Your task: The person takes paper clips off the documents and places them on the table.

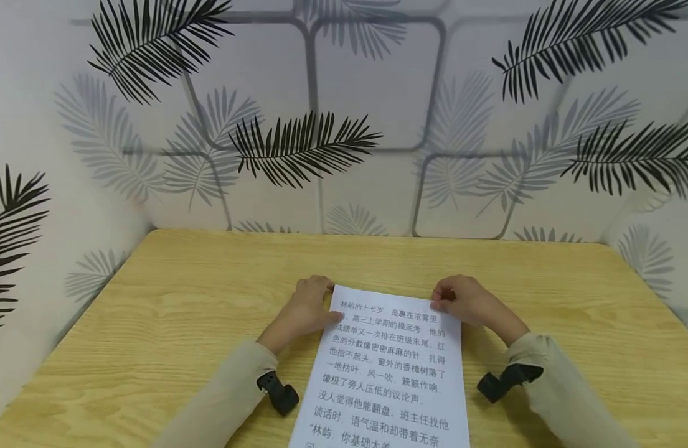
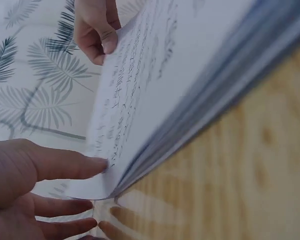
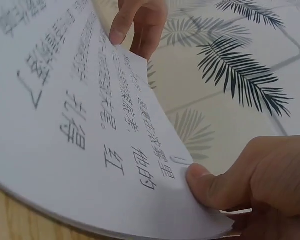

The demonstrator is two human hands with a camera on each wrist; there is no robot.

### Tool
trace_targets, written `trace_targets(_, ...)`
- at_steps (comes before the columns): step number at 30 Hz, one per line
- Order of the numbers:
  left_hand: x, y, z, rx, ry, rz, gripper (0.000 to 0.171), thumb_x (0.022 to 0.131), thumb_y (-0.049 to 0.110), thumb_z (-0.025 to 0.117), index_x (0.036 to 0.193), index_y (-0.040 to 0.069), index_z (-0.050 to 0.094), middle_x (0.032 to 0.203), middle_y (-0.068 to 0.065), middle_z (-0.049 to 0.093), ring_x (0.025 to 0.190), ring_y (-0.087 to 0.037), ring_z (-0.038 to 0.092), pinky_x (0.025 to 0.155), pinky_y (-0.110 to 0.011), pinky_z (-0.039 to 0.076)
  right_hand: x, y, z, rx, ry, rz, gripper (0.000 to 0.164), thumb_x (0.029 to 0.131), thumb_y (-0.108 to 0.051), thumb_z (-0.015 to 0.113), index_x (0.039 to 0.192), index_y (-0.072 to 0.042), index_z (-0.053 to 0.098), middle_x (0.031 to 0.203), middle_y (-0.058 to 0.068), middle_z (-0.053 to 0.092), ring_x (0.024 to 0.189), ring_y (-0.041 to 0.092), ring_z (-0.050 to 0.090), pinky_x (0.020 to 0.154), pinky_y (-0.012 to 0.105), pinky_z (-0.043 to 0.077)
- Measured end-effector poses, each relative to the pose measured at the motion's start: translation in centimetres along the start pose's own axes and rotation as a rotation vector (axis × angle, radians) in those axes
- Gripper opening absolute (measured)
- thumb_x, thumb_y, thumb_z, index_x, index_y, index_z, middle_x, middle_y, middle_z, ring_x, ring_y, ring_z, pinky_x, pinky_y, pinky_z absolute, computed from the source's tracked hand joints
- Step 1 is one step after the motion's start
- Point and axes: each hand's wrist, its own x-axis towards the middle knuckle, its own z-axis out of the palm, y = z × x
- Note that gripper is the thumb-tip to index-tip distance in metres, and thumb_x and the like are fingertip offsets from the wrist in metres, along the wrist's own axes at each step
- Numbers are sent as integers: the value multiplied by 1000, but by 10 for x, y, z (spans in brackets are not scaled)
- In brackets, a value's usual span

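The left hand (image 1: pixel 307 308) pinches the papers (image 1: pixel 385 386) at their eleven o'clock corner, thumb on the printed face; the right hand (image 1: pixel 469 302) pinches near the one o'clock corner, just beside a paper clip (image 3: pixel 180 160) on the top edge. The papers spread toward six o'clock over the desk (image 1: pixel 153 311), with a leaf-patterned wall (image 1: pixel 366 186) at twelve. An uneven grip could let the sheets slide out of line, and a tug from the right thumb might loosen the clip. The large Chinese print begins "林屿的十七岁"; lower down, "没人觉得他能翻盘" is legible. No brand shows.
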Motion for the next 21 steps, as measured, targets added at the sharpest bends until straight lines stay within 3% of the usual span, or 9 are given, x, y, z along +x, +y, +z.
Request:
trace_targets(3, 1, -4, 1, -167, 52, -5, 47, 88, 15, 72, 128, -3, 55, 124, -17, 59, 116, -32, 54, 96, -43, 46, -4, -10, -5, 28, 77, -43, 10, 92, -4, 62, 83, -5, 59, 86, 8, 61, 79, 22, 57, 68, 33, 46)
trace_targets(5, 1, -7, 1, -329, 78, 10, 36, 90, 11, 68, 122, 0, 58, 112, -15, 65, 101, -26, 62, 85, -37, 51, -10, -19, -11, 22, 154, -84, 10, 92, -3, 62, 83, -5, 58, 86, 9, 62, 79, 22, 60, 70, 35, 48)
trace_targets(7, -1, -8, -2, -475, 96, 46, 25, 92, 9, 66, 116, 2, 61, 102, -11, 69, 88, -20, 65, 76, -32, 53, -16, -28, -20, 14, 236, -135, 9, 91, -3, 64, 84, -5, 59, 86, 9, 64, 79, 23, 61, 71, 37, 48)
trace_targets(9, -6, -8, -8, -559, 112, 100, 19, 93, 8, 65, 111, 2, 64, 95, -10, 71, 81, -17, 67, 72, -31, 54, -23, -38, -29, 9, 301, -180, 8, 90, -3, 66, 85, -5, 60, 85, 8, 65, 78, 23, 63, 70, 38, 48)
trace_targets(11, -13, -4, -17, -560, 127, 159, 14, 93, 9, 65, 105, 2, 67, 89, -8, 72, 76, -14, 67, 68, -33, 55, -28, -46, -37, -2, 357, -231, 10, 88, -2, 68, 84, -6, 60, 84, 7, 66, 79, 23, 64, 71, 38, 48)
trace_targets(14, -25, 3, -35, -463, 183, 280, 11, 92, 10, 66, 97, 1, 71, 81, -6, 72, 68, -12, 67, 61, -33, 56, -30, -57, -45, -22, 424, -315, 13, 85, 2, 70, 82, -5, 60, 80, 6, 65, 78, 22, 66, 70, 38, 50)
trace_targets(18, -36, 13, -59, -338, 310, 397, 10, 90, 10, 69, 87, 1, 74, 70, -4, 70, 56, -9, 63, 47, -23, 46, -27, -73, -55, -54, 515, -423, 15, 83, 6, 71, 81, -3, 59, 76, 7, 66, 74, 21, 66, 66, 37, 50)
trace_targets(21, -42, 19, -71, -337, 405, 442, 8, 88, 7, 71, 85, 0, 74, 68, -5, 70, 54, -9, 62, 45, -22, 44, -29, -87, -64, -69, 575, -470, 15, 82, 6, 71, 81, -3, 59, 75, 8, 66, 71, 20, 65, 66, 37, 51)
